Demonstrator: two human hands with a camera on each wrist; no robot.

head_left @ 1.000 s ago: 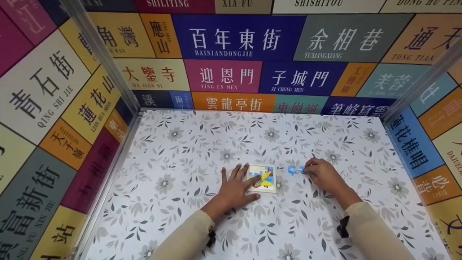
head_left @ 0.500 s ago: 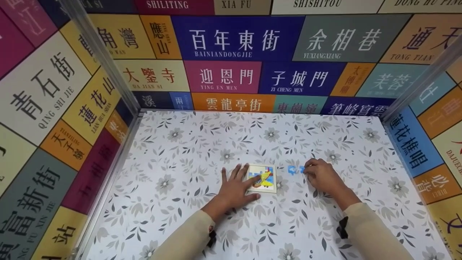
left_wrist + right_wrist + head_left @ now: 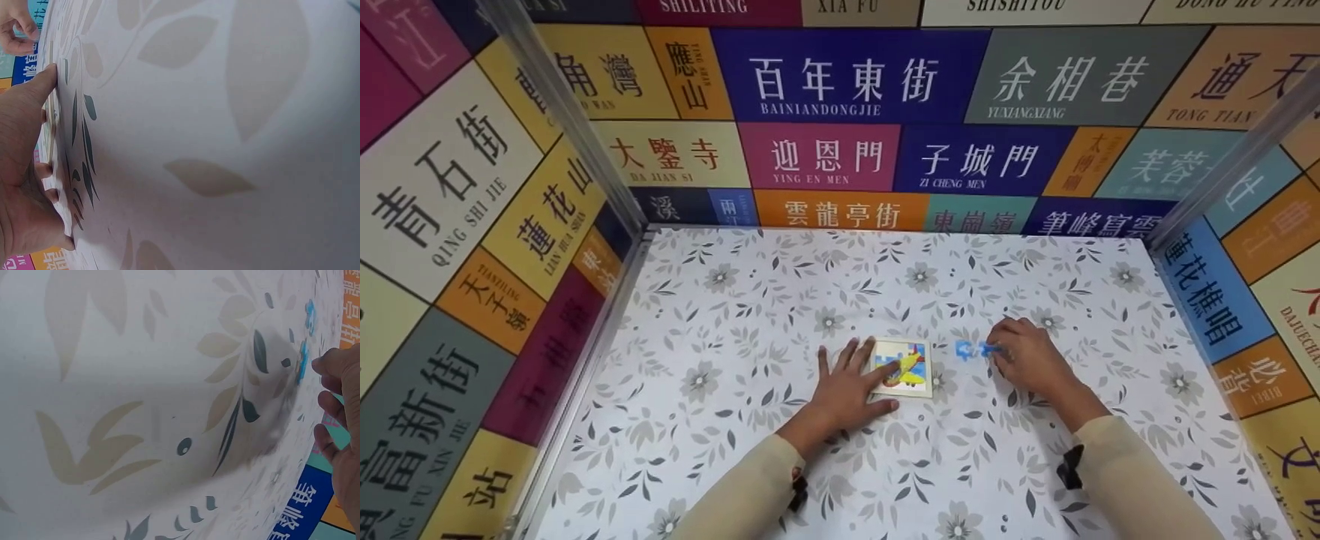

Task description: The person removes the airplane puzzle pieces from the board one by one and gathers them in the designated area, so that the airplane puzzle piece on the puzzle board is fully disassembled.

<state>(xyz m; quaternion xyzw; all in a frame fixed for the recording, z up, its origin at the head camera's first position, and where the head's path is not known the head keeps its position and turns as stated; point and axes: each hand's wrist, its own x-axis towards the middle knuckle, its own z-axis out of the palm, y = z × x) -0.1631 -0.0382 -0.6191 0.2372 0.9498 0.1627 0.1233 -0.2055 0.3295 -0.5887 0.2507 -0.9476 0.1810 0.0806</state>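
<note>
My left hand (image 3: 847,390) lies with spread fingers over the left side of a small square jigsaw board (image 3: 928,367). A yellow plane with red parts shows on it against blue, while a pale patch shows at its upper left. In the left wrist view the board's edge (image 3: 52,112) appears side-on beside the left hand (image 3: 25,163). Right of the board, my right hand (image 3: 1027,356) pinches a blue puzzle piece (image 3: 988,349) at its fingertips, tilted off the cloth. Another blue puzzle piece (image 3: 964,350) lies just left of it; the right wrist view shows both pieces near the fingers.
A white cloth (image 3: 780,450) with grey flowers and leaves covers the table. Upright panels with coloured name tiles (image 3: 855,79) stand at the back and both sides. Clear corner strips (image 3: 577,112) join them.
The blue piece at my right fingertips has tilted up from lying nearly flat, and the right fingers have shifted slightly. My left hand stays on the board.
</note>
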